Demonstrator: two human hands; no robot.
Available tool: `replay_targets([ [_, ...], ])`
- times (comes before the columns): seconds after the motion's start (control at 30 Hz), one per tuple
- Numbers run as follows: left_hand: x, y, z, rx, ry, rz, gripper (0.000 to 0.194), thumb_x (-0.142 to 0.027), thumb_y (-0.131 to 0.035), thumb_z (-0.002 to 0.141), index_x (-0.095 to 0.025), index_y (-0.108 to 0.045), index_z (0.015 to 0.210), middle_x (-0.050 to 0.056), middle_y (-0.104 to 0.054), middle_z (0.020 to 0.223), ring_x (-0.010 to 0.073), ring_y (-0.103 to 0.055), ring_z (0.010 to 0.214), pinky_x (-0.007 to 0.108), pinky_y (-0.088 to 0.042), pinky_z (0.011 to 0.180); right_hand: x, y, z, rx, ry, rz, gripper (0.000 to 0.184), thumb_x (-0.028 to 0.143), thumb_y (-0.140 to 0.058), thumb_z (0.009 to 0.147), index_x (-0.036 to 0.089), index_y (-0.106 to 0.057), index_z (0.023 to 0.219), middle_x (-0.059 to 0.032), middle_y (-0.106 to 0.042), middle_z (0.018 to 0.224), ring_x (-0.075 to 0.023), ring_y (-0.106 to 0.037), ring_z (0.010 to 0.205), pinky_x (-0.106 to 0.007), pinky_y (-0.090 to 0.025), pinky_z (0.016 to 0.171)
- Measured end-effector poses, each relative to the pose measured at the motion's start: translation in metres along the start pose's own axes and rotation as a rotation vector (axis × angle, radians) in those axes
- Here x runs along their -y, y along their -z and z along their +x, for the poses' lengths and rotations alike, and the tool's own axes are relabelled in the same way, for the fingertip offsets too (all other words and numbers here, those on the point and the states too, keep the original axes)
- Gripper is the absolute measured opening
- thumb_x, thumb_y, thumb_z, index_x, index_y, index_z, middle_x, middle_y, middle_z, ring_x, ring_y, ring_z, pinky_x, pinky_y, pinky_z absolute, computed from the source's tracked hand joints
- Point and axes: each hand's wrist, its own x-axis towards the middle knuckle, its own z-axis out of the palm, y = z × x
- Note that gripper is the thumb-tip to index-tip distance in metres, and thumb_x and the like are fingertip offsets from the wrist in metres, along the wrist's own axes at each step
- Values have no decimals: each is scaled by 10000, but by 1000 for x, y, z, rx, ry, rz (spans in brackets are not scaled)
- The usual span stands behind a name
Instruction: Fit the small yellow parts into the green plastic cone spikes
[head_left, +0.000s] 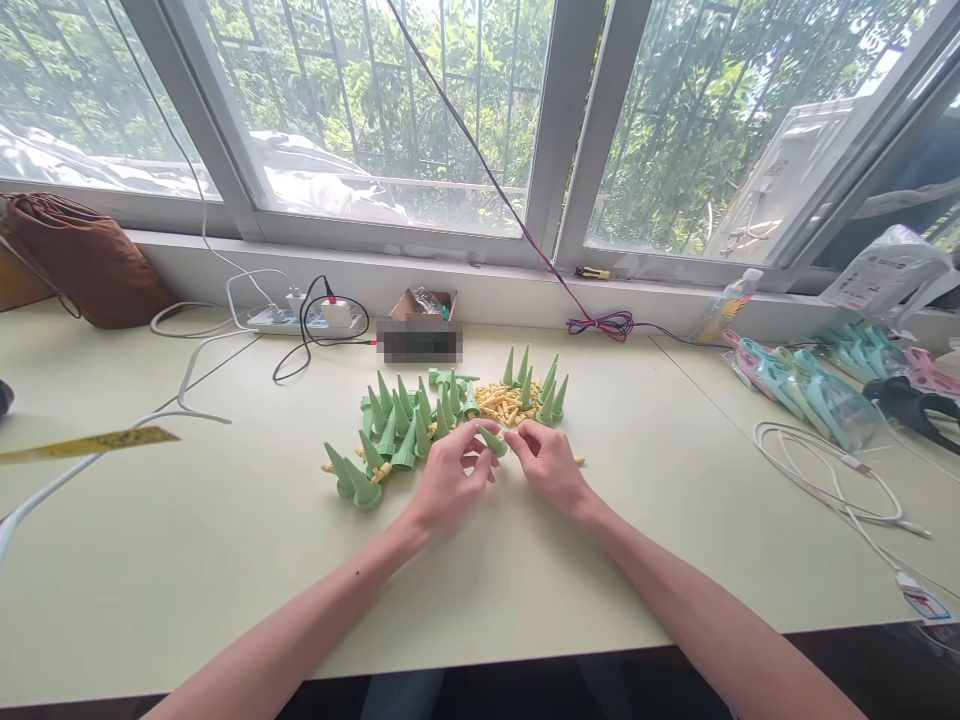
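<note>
My left hand point(452, 470) grips a green plastic cone point(491, 441) between thumb and fingers, its tip pointing up and left. My right hand point(551, 462) is at the wide end of that cone, thumb and forefinger pinched together; whatever lies between them is too small to name. Beyond my hands is a pile of small yellow pegs point(504, 402). Several green cones point(405, 445) stand or lean in a cluster left of my hands, some with yellow pegs by their bases. More green cones point(551, 400) stand at the right of the peg pile.
A small cardboard box point(424, 304) and a power strip point(311, 318) with cables sit along the window sill. At the right are bagged pastel tools point(814, 385), a coiled white cable point(832, 480) and a bottle point(727, 305). A brown bag point(86, 260) stands far left.
</note>
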Motion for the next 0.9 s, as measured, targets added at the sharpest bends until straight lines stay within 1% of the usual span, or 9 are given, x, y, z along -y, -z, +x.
replay_targets([
  [0.1, -2, 0, 0, -38, 46, 5, 195, -211, -502, 893, -181, -592, 1064, -2, -623, 710, 139, -638, 614, 277, -545, 618, 1, 2, 0, -21, 4, 19, 398, 447, -516, 951, 205, -408, 654, 48, -364, 577, -108, -312, 528, -261, -250, 499],
  [0.27, -2, 0, 1, -61, 127, -19, 186, -361, -506, 945, -204, -540, 1039, -35, -576, 631, 126, -582, 527, 258, -501, 549, 3, 3, -1, -52, 21, 77, 375, 451, -511, 963, 202, -465, 687, 39, -388, 606, -110, -334, 533, -256, -274, 493],
  [0.37, -1, 0, 3, -62, 145, -63, 243, -450, -512, 947, -213, -520, 1004, -11, -609, 797, 87, -538, 482, 234, -448, 474, 3, 3, -1, -43, 19, 129, 341, 452, -514, 966, 202, -516, 735, 37, -406, 599, -115, -364, 524, -251, -300, 482],
  [0.43, 0, 0, 4, -54, 178, -102, 305, -510, -510, 942, -211, -513, 1005, -3, -606, 846, 69, -512, 454, 223, -415, 438, 2, 3, -2, -41, 27, 158, 328, 453, -518, 966, 204, -528, 754, 38, -414, 591, -117, -379, 516, -250, -317, 477],
  [0.57, -1, 0, 5, 2, 269, -223, 401, -581, -535, 909, -200, -513, 1030, 9, -600, 872, 67, -520, 454, 218, -410, 421, 3, 3, -1, -44, 48, 189, 321, 454, -517, 968, 201, -536, 771, 27, -453, 614, -118, -419, 517, -248, -359, 482],
  [0.67, -3, 0, 6, 112, 350, -383, 449, -601, -564, 883, -186, -507, 1044, 7, -592, 825, 79, -529, 471, 218, -422, 419, 3, 4, -2, -44, 54, 192, 315, 453, -514, 969, 198, -548, 788, 9, -499, 668, -118, -451, 534, -247, -384, 493],
  [0.73, -3, 0, 6, 169, 370, -473, 450, -589, -591, 873, -173, -510, 1022, 9, -590, 807, 76, -522, 478, 215, -424, 426, 4, 3, -2, -39, 55, 190, 309, 450, -513, 969, 195, -558, 800, 4, -513, 695, -117, -460, 542, -249, -393, 501],
  [0.8, -3, 0, 6, 183, 361, -504, 435, -563, -620, 867, -165, -514, 1005, 4, -590, 780, 70, -511, 474, 215, -425, 438, 4, 3, -2, -33, 53, 186, 306, 447, -513, 968, 193, -564, 806, 0, -518, 710, -117, -462, 548, -253, -397, 509],
  [0.9, -2, 0, 5, 156, 341, -467, 426, -538, -645, 861, -166, -505, 1015, -26, -574, 688, 70, -487, 447, 221, -423, 448, 4, 2, -2, -26, 38, 176, 312, 458, -516, 963, 191, -570, 812, -2, -523, 712, -121, -460, 551, -258, -394, 512],
])
